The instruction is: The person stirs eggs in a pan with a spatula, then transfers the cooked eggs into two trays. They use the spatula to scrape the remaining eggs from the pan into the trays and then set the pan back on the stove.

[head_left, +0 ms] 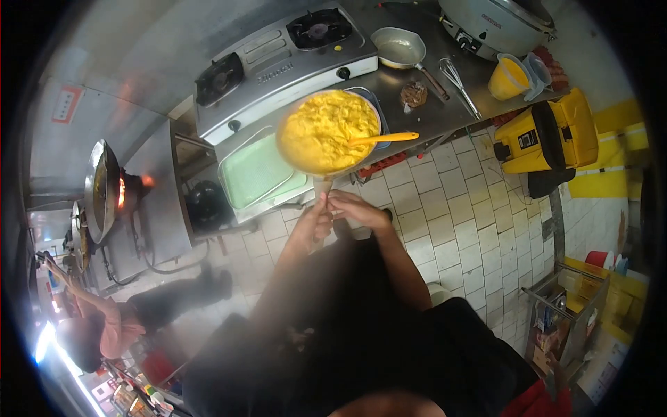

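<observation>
A round pan full of steaming yellow scrambled eggs is held level over the front of the counter. An orange spatula rests in the eggs, its handle sticking out over the rim to the right. My left hand is wrapped around the pan's handle. Against it, my right hand also grips the handle, its fingers partly hidden. Just left of the pan lies a pale green tray with a thin wire handle.
Behind the pan stands a two-burner gas stove. To its right are a small saucepan, a whisk, a rice cooker and a yellow-filled jug. At left, a wok sits over flame; another person is nearby.
</observation>
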A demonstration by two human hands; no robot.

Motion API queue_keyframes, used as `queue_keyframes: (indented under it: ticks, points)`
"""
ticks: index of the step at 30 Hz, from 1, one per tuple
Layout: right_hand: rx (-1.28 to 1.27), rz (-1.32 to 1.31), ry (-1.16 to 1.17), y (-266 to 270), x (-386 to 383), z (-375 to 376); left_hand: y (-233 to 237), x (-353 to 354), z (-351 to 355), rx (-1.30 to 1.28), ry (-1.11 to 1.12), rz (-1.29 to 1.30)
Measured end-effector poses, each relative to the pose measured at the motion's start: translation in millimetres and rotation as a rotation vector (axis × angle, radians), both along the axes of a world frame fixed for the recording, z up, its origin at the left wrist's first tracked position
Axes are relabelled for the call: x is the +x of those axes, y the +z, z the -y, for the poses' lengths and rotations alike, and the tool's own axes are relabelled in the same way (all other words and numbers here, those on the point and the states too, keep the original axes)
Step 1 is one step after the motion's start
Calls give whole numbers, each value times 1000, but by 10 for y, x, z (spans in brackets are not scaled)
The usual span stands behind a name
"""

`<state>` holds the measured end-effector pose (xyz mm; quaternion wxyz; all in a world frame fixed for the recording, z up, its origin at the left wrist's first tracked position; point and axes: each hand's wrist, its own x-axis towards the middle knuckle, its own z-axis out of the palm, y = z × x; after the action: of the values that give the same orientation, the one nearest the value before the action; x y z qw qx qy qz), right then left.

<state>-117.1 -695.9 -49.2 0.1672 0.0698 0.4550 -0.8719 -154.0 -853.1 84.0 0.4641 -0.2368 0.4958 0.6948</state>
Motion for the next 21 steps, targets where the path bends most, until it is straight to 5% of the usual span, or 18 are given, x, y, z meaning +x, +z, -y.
queue_keyframes:
  ticks: [2,4,5,8,10,11,14,15,21]
  points:
    - [379,125,-49,73,-5,-687,-4,-7,-46,-57,-17,3]
    - [811,199,-656,-1103,-257,-1139,-220,61,-3,-29,-64,-58]
    - [578,303,-814,-688,-440,-1328,-200,89,-61,-66,-60,-63]
    - [539,297,-710,-442,-907,-1607,-170,79,-100,-126,-82,-123]
    - [807,225,-397,-482,-1190,-1640,-76,61,-146,-168,-67,-124]
    - [1182,39,-439,-763,-1310,-1633,-45,56,-143,-183,-76,-154]
    - [1358,-148,-504,-733,-1401,-1618,-34,51,-35,-203,-67,-195]
    - [1287,-119,-507,-410,-1326,-1614,-53,41,-44,-218,-79,-200]
    - [1429,-142,-484,-672,-1517,-1814,234,-35,86,-366,-121,-175]
